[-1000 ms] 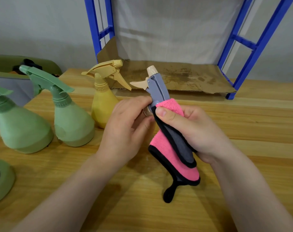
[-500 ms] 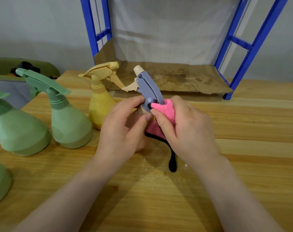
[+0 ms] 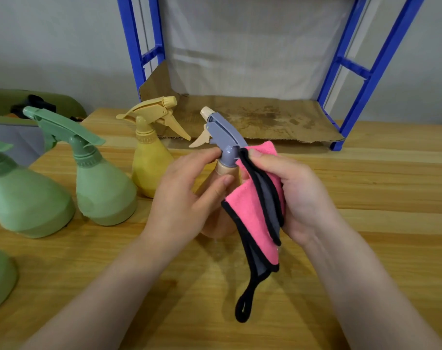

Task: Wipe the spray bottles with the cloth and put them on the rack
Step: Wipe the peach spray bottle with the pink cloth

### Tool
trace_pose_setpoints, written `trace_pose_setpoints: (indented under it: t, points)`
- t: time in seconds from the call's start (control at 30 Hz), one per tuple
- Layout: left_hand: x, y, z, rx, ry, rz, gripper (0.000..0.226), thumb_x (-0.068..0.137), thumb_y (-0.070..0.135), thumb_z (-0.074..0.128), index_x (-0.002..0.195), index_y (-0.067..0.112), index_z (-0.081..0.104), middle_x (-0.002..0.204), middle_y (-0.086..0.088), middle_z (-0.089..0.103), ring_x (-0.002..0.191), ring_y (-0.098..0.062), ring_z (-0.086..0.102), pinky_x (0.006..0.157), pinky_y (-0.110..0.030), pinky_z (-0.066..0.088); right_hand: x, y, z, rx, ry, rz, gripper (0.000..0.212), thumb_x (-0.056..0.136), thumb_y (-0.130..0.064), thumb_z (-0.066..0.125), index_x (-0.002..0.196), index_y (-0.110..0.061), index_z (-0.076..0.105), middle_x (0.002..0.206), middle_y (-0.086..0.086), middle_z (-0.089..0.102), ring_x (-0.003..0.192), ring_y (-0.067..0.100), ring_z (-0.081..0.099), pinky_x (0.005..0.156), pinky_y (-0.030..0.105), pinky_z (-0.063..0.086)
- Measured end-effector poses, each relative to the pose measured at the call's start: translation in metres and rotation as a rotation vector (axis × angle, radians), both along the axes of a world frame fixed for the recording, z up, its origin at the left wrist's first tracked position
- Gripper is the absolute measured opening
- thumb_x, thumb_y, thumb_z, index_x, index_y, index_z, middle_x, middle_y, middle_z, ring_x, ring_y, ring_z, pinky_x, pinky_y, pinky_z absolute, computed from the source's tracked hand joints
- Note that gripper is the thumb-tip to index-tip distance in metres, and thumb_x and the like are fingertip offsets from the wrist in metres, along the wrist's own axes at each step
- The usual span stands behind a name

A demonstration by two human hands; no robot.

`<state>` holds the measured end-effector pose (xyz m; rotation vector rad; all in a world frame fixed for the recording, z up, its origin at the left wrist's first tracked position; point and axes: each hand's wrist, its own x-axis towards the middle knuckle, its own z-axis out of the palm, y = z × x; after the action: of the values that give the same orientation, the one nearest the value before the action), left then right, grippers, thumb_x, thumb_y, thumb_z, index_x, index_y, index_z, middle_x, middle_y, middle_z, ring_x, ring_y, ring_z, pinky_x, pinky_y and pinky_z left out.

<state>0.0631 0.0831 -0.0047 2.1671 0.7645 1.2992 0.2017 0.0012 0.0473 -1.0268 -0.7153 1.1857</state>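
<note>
Right hand (image 3: 298,198) pulled cloth (image 3: 255,213) off bottle (image 3: 225,145) neck; cloth now unfolded, hanging beside it.

1. The left hand (image 3: 187,198) grips a beige spray bottle (image 3: 225,145) with a grey trigger head.
2. The right hand (image 3: 298,195) holds a pink cloth (image 3: 252,205) against its neck.
3. Two green bottles (image 3: 101,183) and a yellow bottle (image 3: 149,160) stand on the wooden table (image 3: 366,198), before the blue rack (image 3: 361,72).

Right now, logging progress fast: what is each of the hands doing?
Left hand: grips the grey-headed spray bottle.
Right hand: holds the pink cloth.
</note>
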Motion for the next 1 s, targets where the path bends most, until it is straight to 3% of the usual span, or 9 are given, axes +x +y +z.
trace_pose_setpoints:
  t: [0.17,0.3,0.43,0.5,0.63,0.87,1.0]
  points:
    - [-0.001,0.001,0.001,0.040,0.116,-0.016,0.044,0.088,0.044,0.053,0.129,0.030,0.058,0.122,0.023,0.057,0.118,0.001,0.052,0.103,-0.033,0.044,0.019,-0.007,0.011,-0.024,-0.017,-0.115,0.029,0.091,-0.015,0.061,0.066,-0.017,0.075,0.063,-0.003,0.067,0.054,0.009,0.063,0.055,0.020,0.049]
    - [0.000,0.000,-0.001,0.094,0.188,-0.035,0.045,0.090,0.045,0.051,0.130,0.025,0.059,0.122,0.020,0.055,0.116,0.004,0.048,0.101,-0.011,0.033,0.040,-0.024,0.020,0.001,-0.006,-0.242,0.020,0.092,-0.016,0.061,0.078,-0.013,0.074,0.067,-0.002,0.070,0.058,0.009,0.066,0.055,0.018,0.053]
    - [-0.001,-0.004,0.001,0.124,0.219,-0.044,0.040,0.094,0.041,0.057,0.130,0.023,0.059,0.122,0.018,0.054,0.117,0.003,0.046,0.102,-0.021,0.035,0.063,-0.040,0.023,0.019,0.004,-0.323,0.030,0.094,-0.013,0.059,0.071,-0.014,0.079,0.070,-0.001,0.072,0.061,0.009,0.069,0.060,0.020,0.056]
    - [0.000,-0.006,0.003,0.118,0.229,-0.042,0.043,0.092,0.042,0.050,0.130,0.024,0.059,0.124,0.018,0.053,0.119,0.003,0.044,0.103,-0.025,0.035,0.075,-0.048,0.024,0.025,0.011,-0.360,0.034,0.095,-0.012,0.057,0.069,-0.016,0.079,0.072,-0.002,0.073,0.063,0.009,0.069,0.061,0.020,0.056]
    - [0.000,-0.007,0.003,0.131,0.236,-0.052,0.039,0.096,0.041,0.050,0.130,0.025,0.058,0.125,0.017,0.053,0.120,0.004,0.043,0.106,-0.030,0.036,0.101,-0.065,0.021,-0.001,-0.018,-0.430,0.024,0.093,-0.017,0.059,0.082,-0.015,0.080,0.091,0.002,0.074,0.076,0.015,0.069,0.069,0.027,0.058]
    - [0.004,-0.010,0.002,0.121,0.267,-0.069,0.045,0.091,0.046,0.045,0.130,0.028,0.057,0.129,0.017,0.052,0.122,0.006,0.041,0.107,-0.032,0.034,0.128,-0.083,0.019,-0.020,-0.067,-0.535,0.030,0.095,-0.018,0.056,0.074,-0.017,0.078,0.079,0.002,0.070,0.074,0.020,0.065,0.103,0.047,0.044]
    - [0.004,-0.010,0.000,0.112,0.293,-0.071,0.045,0.090,0.047,0.045,0.130,0.031,0.056,0.129,0.019,0.052,0.123,0.006,0.040,0.109,-0.033,0.035,0.140,-0.087,0.017,-0.071,-0.130,-0.560,0.031,0.095,-0.023,0.057,0.075,-0.018,0.080,0.080,0.001,0.071,0.075,0.019,0.065,0.104,0.048,0.044]
